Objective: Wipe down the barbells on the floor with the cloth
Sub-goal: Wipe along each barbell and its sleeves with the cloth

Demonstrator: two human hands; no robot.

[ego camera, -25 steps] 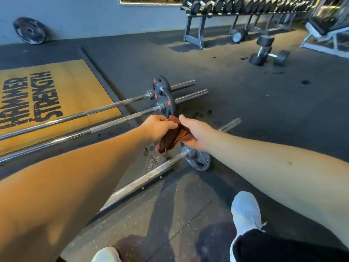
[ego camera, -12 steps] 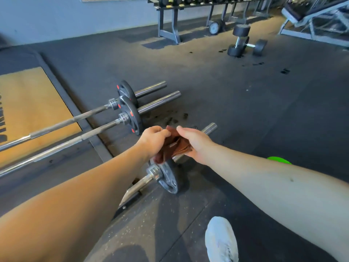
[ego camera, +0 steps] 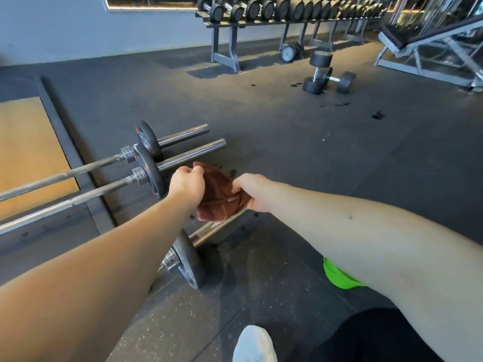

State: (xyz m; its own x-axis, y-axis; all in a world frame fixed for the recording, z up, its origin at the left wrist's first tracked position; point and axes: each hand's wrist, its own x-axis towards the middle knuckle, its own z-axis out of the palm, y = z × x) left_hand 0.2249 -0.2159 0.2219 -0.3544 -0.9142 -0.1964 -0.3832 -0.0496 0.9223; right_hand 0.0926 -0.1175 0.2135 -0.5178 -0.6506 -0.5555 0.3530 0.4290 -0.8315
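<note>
A brown cloth (ego camera: 218,195) is stretched between my two hands above the floor. My left hand (ego camera: 187,185) pinches its upper left corner and my right hand (ego camera: 252,190) grips its right edge. Just below the cloth lies the nearest barbell (ego camera: 217,228), its steel sleeve pointing up-right and a dark plate (ego camera: 189,258) standing on it; my left forearm hides its shaft. Two more barbells lie to the left: the middle barbell (ego camera: 104,188) and the far barbell (ego camera: 86,167), each with a small dark plate with red marks.
A wooden lifting platform (ego camera: 28,152) lies at the left under the two bars. Two loose dumbbells (ego camera: 326,74) sit on the dark rubber floor before a dumbbell rack (ego camera: 287,11). A bench frame (ego camera: 431,45) stands far right. A green object (ego camera: 339,278) and my white shoe (ego camera: 254,344) are near.
The view has swung right, so the barbells sit further left. My hands have pulled apart, spreading the bunched cloth open over the nearest barbell's sleeve.
</note>
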